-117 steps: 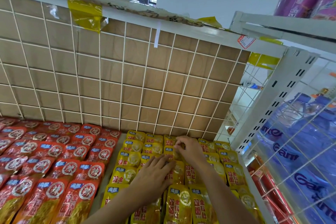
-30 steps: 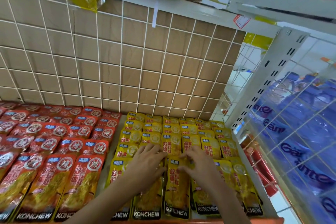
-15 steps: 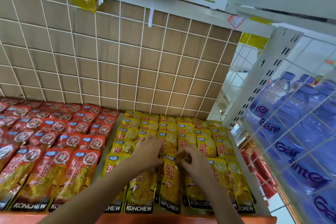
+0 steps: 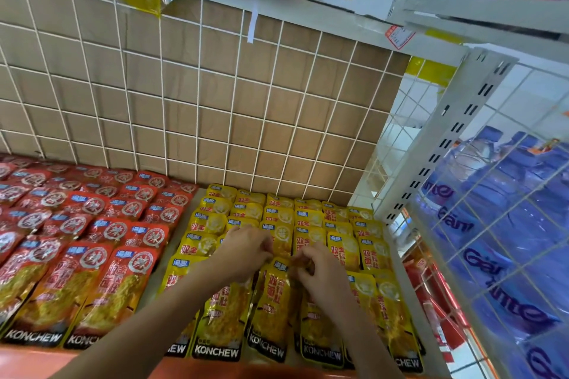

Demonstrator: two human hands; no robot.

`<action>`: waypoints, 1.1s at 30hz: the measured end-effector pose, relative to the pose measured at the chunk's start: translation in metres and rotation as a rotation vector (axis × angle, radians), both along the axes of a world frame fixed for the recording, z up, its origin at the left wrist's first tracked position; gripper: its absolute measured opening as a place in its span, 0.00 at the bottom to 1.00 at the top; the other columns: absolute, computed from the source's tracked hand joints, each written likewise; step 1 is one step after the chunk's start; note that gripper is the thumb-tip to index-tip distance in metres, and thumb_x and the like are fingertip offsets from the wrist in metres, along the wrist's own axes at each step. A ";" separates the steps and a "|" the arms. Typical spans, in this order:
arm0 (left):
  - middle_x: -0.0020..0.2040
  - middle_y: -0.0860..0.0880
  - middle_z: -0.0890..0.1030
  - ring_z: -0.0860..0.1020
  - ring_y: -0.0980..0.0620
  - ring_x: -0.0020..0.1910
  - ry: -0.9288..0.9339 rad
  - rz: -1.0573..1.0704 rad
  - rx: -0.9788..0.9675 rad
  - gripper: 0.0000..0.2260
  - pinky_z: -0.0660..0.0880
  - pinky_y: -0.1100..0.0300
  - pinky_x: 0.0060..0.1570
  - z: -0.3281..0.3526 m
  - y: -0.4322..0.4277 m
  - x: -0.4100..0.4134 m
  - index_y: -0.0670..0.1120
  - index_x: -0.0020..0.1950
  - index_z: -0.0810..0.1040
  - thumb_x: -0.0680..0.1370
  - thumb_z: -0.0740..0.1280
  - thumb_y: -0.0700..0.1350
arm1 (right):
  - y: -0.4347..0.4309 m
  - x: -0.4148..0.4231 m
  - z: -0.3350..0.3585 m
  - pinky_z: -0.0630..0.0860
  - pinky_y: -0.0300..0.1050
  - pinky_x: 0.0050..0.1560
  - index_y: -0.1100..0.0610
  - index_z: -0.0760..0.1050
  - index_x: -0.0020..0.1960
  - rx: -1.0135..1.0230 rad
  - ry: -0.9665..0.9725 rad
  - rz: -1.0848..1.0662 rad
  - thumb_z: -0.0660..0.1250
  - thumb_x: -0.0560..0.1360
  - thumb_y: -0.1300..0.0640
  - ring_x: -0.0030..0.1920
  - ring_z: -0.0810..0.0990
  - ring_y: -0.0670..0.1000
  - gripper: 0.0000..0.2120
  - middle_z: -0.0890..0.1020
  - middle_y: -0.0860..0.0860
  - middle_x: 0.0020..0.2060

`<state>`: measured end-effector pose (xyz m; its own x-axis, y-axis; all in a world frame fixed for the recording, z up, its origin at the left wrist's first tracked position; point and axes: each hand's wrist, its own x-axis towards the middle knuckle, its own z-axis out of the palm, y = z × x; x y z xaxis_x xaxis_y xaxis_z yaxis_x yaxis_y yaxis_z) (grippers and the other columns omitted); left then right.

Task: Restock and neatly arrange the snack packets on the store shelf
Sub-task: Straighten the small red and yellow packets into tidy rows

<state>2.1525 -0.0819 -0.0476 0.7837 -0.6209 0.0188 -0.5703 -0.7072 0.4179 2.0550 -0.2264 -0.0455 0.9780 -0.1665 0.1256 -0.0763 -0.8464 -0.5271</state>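
Yellow KONCHEW snack packets [image 4: 311, 224] lie in overlapping rows on the right part of the shelf. Red KONCHEW packets [image 4: 92, 224] fill the left part. My left hand [image 4: 243, 251] rests on the yellow rows with its fingers curled at the top edge of a front yellow packet [image 4: 271, 301]. My right hand [image 4: 320, 271] sits just right of it and pinches the top of that same packet. Both forearms reach in from the bottom edge and hide parts of the front packets.
A brown cardboard back panel behind a white wire grid [image 4: 215, 95] closes the rear. A white slotted upright [image 4: 446, 132] and wire side mesh bound the right, with blue water bottles [image 4: 508, 224] behind. The orange shelf lip [image 4: 30, 363] runs along the front.
Since 3.9 s ago both hands have drawn back from the rear yellow rows to the front ones. In the last second they closed together on the top of a front packet.
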 end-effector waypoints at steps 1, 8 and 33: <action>0.51 0.53 0.80 0.74 0.54 0.55 -0.003 0.018 -0.043 0.05 0.65 0.58 0.58 0.000 0.000 0.001 0.49 0.51 0.78 0.77 0.65 0.47 | -0.001 0.001 0.000 0.69 0.31 0.44 0.51 0.76 0.47 -0.028 -0.009 0.003 0.67 0.74 0.58 0.46 0.72 0.43 0.04 0.71 0.43 0.44; 0.43 0.55 0.75 0.75 0.53 0.49 0.054 0.074 -0.163 0.02 0.66 0.60 0.49 0.004 0.004 0.022 0.50 0.45 0.76 0.75 0.68 0.44 | -0.004 0.008 0.014 0.64 0.36 0.46 0.50 0.77 0.49 -0.169 0.059 0.069 0.66 0.74 0.51 0.52 0.69 0.45 0.06 0.70 0.43 0.45; 0.71 0.66 0.46 0.44 0.63 0.73 0.044 -0.218 0.009 0.35 0.44 0.55 0.74 -0.010 0.045 -0.003 0.58 0.76 0.48 0.75 0.63 0.60 | 0.007 0.021 0.020 0.69 0.39 0.55 0.50 0.77 0.52 -0.198 0.139 0.149 0.64 0.76 0.52 0.54 0.72 0.44 0.06 0.75 0.43 0.47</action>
